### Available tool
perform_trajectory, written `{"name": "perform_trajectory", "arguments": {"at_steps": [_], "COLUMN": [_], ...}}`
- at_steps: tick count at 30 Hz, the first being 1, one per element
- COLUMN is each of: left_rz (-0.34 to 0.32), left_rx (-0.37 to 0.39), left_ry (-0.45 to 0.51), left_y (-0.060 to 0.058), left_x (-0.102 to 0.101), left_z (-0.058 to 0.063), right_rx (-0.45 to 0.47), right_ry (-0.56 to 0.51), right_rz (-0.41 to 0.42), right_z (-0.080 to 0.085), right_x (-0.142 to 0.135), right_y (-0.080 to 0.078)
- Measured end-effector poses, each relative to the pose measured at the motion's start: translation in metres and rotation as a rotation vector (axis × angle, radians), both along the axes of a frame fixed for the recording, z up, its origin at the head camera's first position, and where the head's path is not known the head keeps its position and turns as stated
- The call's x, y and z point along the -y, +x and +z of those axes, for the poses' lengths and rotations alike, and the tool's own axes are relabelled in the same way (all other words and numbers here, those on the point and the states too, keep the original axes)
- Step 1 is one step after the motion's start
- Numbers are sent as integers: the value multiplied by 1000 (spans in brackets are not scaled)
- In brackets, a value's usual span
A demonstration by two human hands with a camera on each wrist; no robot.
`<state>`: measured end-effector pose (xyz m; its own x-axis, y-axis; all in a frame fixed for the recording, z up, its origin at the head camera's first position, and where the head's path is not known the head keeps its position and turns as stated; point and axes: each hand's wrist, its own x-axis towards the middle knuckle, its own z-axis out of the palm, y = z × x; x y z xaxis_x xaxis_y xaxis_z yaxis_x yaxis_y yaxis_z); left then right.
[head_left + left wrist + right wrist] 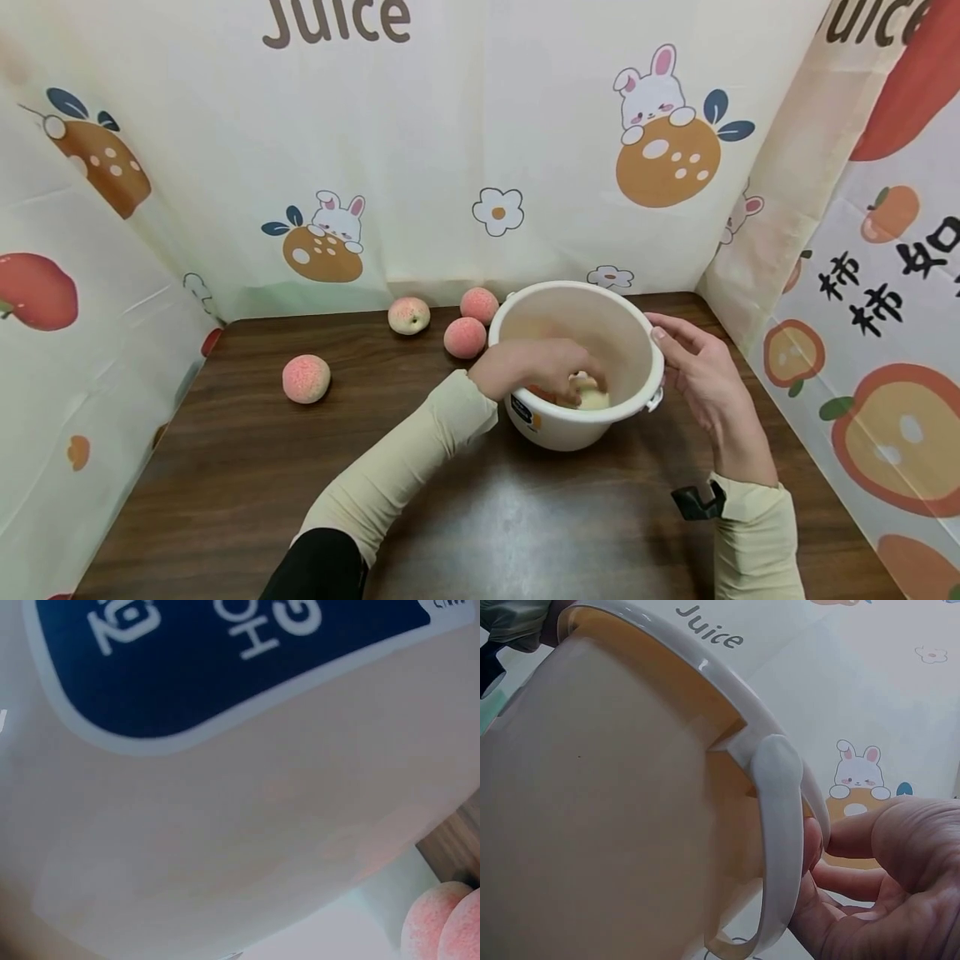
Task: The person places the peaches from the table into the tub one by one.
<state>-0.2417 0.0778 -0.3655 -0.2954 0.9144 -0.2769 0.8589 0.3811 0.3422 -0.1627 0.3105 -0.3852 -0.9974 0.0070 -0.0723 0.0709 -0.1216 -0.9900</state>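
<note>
L hand: in bucket, ctr-right of pic, by pale item; finger grip can't tell
R hand: thumb + fingers pinch rim
Peaches: 4 on tbl, left-to-ctr

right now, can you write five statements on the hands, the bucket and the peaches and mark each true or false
1. Four peaches lie on the table outside the white bucket. True.
2. The right hand rests flat on the table. False: it grips the bucket's rim.
3. The left hand reaches inside the bucket. True.
4. The bucket is upside down. False: its opening faces up.
5. The leftmost peach touches another peach. False: it lies apart from the others.
</note>
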Motion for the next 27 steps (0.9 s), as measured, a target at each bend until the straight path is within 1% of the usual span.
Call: {"name": "perform_trajectory", "arguments": {"at_steps": [4, 7, 12, 17, 19, 21, 24, 27], "left_rz": [17, 24, 27, 62, 81, 91, 121, 165], "left_rx": [0, 3, 22, 35, 18, -12, -73, -141], "left_ry": [-69, -87, -69, -33, 11, 80, 224, 366], "left_y": [1, 2, 2, 2, 1, 0, -2, -4], "left_x": [1, 2, 1, 1, 2, 3, 6, 9], "left_z": [1, 2, 3, 1, 0, 0, 3, 8], "right_rx": [3, -4, -12, -8, -5, -3, -2, -2], "right_ry": [2, 4, -4, -5, -2, 5, 15, 21], "right_rz": [-5, -4, -4, 3, 4, 4, 1, 2], "right_z": [0, -1, -1, -1, -1, -1, 0, 1], "right_x": [0, 0, -1, -1, 0, 0, 0, 1], "right_y": [0, 0, 0, 0, 0, 0, 0, 0]}}
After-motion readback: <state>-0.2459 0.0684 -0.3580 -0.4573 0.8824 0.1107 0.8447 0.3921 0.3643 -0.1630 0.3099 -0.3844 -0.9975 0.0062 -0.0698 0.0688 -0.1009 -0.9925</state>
